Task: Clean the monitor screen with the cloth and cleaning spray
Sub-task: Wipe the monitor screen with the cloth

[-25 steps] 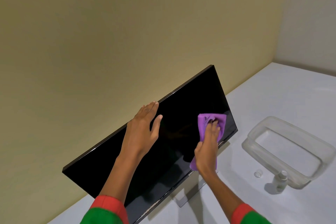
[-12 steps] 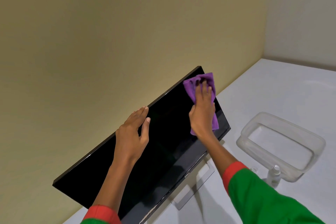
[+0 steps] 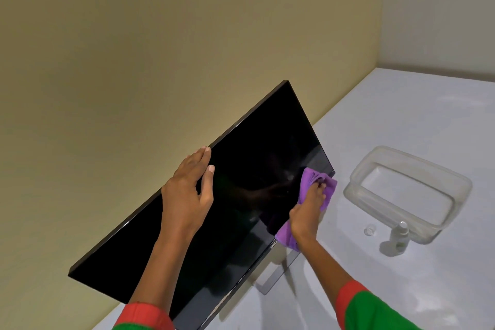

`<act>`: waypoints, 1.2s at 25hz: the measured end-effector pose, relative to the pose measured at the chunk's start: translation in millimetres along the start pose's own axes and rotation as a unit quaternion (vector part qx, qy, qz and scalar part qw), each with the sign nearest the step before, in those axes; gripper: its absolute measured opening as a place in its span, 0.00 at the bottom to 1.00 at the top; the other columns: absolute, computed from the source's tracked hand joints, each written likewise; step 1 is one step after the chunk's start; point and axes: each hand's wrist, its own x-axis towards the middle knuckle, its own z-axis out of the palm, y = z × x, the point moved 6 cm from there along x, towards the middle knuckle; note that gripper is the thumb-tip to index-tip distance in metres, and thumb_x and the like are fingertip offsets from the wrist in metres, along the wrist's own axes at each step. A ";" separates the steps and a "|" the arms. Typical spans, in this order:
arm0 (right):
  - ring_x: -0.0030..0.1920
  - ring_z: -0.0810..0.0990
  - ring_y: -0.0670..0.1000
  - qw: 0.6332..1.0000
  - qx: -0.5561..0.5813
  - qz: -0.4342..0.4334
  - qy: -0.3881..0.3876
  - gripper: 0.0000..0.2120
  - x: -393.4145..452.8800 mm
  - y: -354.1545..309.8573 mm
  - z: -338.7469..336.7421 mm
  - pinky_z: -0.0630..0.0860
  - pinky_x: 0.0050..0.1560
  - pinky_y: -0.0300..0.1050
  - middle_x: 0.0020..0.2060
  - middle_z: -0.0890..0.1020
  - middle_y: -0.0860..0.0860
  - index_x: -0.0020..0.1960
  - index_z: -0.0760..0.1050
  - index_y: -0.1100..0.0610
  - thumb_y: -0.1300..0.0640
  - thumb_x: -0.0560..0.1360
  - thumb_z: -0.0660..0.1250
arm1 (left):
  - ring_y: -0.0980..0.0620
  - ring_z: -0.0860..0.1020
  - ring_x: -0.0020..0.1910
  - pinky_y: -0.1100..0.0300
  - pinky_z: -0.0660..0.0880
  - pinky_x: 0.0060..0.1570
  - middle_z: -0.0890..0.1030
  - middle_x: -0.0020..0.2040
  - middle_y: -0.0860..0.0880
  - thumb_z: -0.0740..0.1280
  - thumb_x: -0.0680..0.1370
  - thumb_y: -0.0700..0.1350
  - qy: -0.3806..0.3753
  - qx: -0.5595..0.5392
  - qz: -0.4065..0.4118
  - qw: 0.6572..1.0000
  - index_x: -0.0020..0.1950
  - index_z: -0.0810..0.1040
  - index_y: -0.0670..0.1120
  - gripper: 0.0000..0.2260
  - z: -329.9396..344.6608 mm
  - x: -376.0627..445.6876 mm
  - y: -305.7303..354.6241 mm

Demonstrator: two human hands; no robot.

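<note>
A black monitor (image 3: 257,158) stands on a white table, its dark screen facing me. My left hand (image 3: 187,193) lies flat on the screen's upper middle, fingertips at the top edge. My right hand (image 3: 308,211) presses a purple cloth (image 3: 312,179) against the screen's lower right corner; part of the cloth hangs below my wrist over the bottom bezel. A small white spray bottle (image 3: 399,236) stands on the table to the right, its clear cap (image 3: 369,230) lying beside it.
A clear plastic tub (image 3: 455,190) sits on the white table (image 3: 401,120) right of the monitor, just behind the bottle. A beige wall rises close behind the monitor. The monitor's silver stand (image 3: 278,270) rests below its bottom edge.
My right hand with the cloth went from the lower right of the screen up to the top right corner, then back down to the lower right corner. My left hand stayed put.
</note>
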 end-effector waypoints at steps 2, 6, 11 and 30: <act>0.77 0.49 0.57 0.999 0.012 -0.040 -0.016 0.36 -24.1 -11.9 10.5 0.59 0.72 0.53 0.77 0.49 0.54 0.77 0.44 0.57 0.71 0.76 0.60 | 0.60 0.64 0.67 0.65 0.59 0.67 0.73 0.66 0.52 0.63 0.78 0.44 -0.007 0.000 0.001 1.000 0.66 0.73 0.50 0.16 -0.2 -0.1 -0.3; 0.77 0.48 0.55 0.987 0.000 -0.162 -0.011 0.37 -32.3 -53.8 11.0 0.62 0.72 0.57 0.77 0.50 0.53 0.77 0.45 0.54 0.71 0.75 0.60 | 0.62 0.62 0.67 0.67 0.58 0.66 0.73 0.67 0.52 0.62 0.78 0.45 -0.015 0.001 0.004 1.000 0.66 0.72 0.51 0.16 -0.5 -0.5 0.7; 0.75 0.58 0.58 0.990 -0.004 -0.136 0.024 0.37 30.0 -70.1 -21.0 0.69 0.66 0.61 0.77 0.54 0.54 0.76 0.48 0.57 0.73 0.74 0.60 | 0.59 0.63 0.68 0.63 0.58 0.68 0.72 0.68 0.51 0.61 0.79 0.45 -0.029 0.001 0.001 1.000 0.67 0.71 0.50 0.17 0.5 0.2 1.0; 0.76 0.41 0.51 0.968 0.023 -0.247 -0.026 0.43 -86.9 -87.1 30.2 0.58 0.73 0.61 0.75 0.41 0.44 0.73 0.35 0.45 0.71 0.74 0.59 | 0.52 0.64 0.71 0.59 0.56 0.70 0.69 0.70 0.45 0.59 0.79 0.41 -0.057 0.057 0.056 0.995 0.70 0.67 0.44 0.18 -0.1 -3.4 11.6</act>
